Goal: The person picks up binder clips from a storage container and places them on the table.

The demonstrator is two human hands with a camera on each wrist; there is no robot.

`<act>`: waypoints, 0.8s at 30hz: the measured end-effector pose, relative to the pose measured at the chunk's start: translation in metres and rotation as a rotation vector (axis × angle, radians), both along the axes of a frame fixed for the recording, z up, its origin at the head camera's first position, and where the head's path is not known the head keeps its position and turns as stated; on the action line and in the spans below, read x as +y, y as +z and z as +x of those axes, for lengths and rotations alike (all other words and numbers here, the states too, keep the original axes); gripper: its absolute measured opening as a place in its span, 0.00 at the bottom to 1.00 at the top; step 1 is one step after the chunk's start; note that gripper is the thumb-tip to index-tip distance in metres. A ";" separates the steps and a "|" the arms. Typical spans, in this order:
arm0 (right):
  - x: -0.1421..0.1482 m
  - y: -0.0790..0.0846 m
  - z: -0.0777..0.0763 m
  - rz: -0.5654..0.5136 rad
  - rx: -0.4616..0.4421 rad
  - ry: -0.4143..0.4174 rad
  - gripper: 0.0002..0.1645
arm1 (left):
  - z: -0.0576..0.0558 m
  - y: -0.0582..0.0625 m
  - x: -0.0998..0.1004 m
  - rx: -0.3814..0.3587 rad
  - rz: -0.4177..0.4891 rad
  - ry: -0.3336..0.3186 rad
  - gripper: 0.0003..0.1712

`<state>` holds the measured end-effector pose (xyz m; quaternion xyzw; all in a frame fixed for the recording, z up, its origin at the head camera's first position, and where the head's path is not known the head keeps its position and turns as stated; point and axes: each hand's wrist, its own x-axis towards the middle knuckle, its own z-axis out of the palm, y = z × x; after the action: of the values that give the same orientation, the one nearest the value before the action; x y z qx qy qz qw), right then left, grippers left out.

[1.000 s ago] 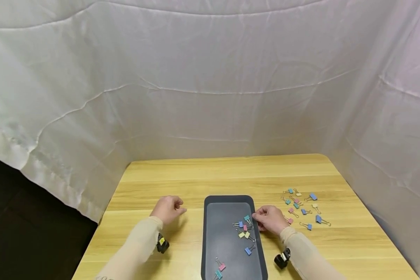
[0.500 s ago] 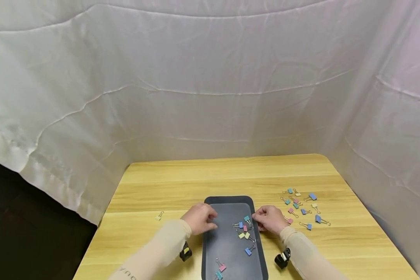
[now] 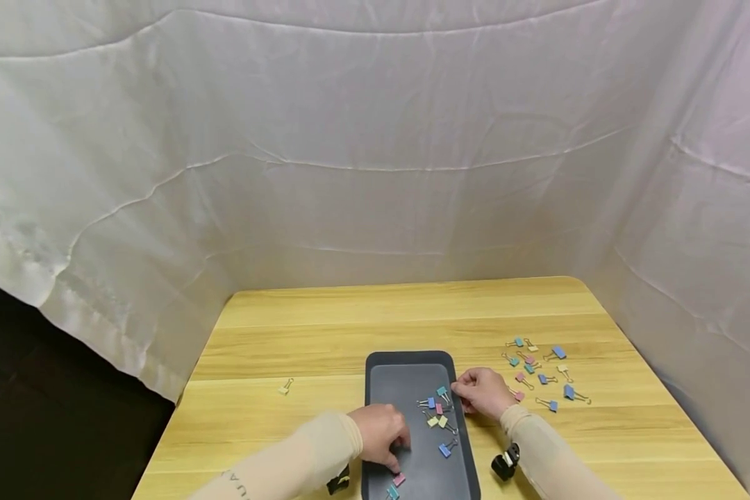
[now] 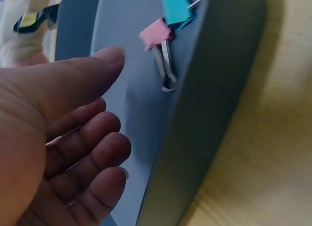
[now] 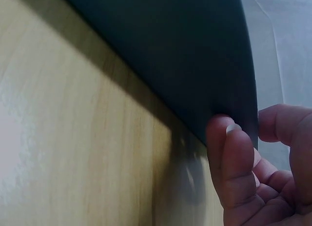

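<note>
My left hand [image 3: 380, 434] is over the near left part of the dark grey tray [image 3: 406, 375], thumb and fingers apart with nothing between them. Just beyond its thumb lies a pink binder clip [image 4: 156, 34], its wire handles pointing along the tray wall. A teal binder clip [image 4: 176, 9] lies against the pink one. With thumb and fingertips on either side of the wall, my right hand [image 3: 484, 392] pinches the tray's right rim. Near that rim, inside the tray, sit several clips, among them a blue binder clip [image 3: 445, 450] and a teal binder clip [image 3: 442, 392].
Several loose binder clips, among them a blue clip [image 3: 559, 352], are scattered on the wooden table [image 3: 325, 319] right of the tray. One yellow binder clip [image 3: 285, 387] lies alone to the left. Pale curtains [image 3: 375, 208] hang behind and beside the table.
My left hand has moved from the table on the left, where the yellow binder clip now shows, rightward and nearer over the tray to the pink clip. The right hand keeps its place.
</note>
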<state>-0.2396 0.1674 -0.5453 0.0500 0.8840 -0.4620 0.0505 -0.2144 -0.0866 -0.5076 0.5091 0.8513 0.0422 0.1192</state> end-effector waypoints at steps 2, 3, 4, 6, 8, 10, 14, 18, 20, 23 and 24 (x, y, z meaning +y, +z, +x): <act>0.000 0.000 0.000 0.003 -0.002 -0.001 0.07 | 0.003 -0.001 0.002 -0.023 -0.037 -0.012 0.18; 0.001 0.000 0.000 0.005 -0.002 -0.002 0.07 | 0.004 -0.002 0.003 -0.032 -0.053 -0.013 0.18; 0.001 -0.001 -0.001 0.004 -0.003 -0.002 0.07 | 0.005 -0.003 0.003 -0.043 -0.066 -0.016 0.18; 0.001 -0.001 -0.001 0.004 -0.005 -0.003 0.07 | 0.007 -0.006 0.004 -0.058 -0.090 -0.024 0.17; 0.001 -0.002 -0.001 0.004 -0.004 -0.003 0.07 | 0.008 -0.008 0.005 -0.074 -0.109 -0.034 0.16; 0.001 -0.002 -0.001 0.003 -0.005 -0.003 0.07 | 0.010 -0.010 0.006 -0.079 -0.123 -0.059 0.13; 0.000 0.000 0.000 0.005 -0.008 -0.004 0.07 | 0.012 -0.012 0.007 -0.081 -0.131 -0.091 0.09; 0.000 0.001 0.000 0.006 -0.008 -0.006 0.07 | 0.011 -0.014 0.008 -0.092 -0.113 -0.095 0.06; 0.000 0.001 0.000 0.006 -0.006 -0.006 0.07 | 0.009 -0.014 0.008 -0.100 -0.099 -0.086 0.05; 0.000 0.001 0.000 0.006 -0.004 -0.005 0.07 | 0.007 -0.015 0.009 -0.075 -0.073 -0.064 0.05; 0.000 0.001 0.000 0.004 -0.003 -0.005 0.07 | 0.006 -0.016 0.008 -0.063 -0.067 -0.060 0.06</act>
<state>-0.2396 0.1670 -0.5443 0.0530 0.8848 -0.4601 0.0505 -0.2080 -0.0781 -0.5233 0.5287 0.8324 0.0262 0.1642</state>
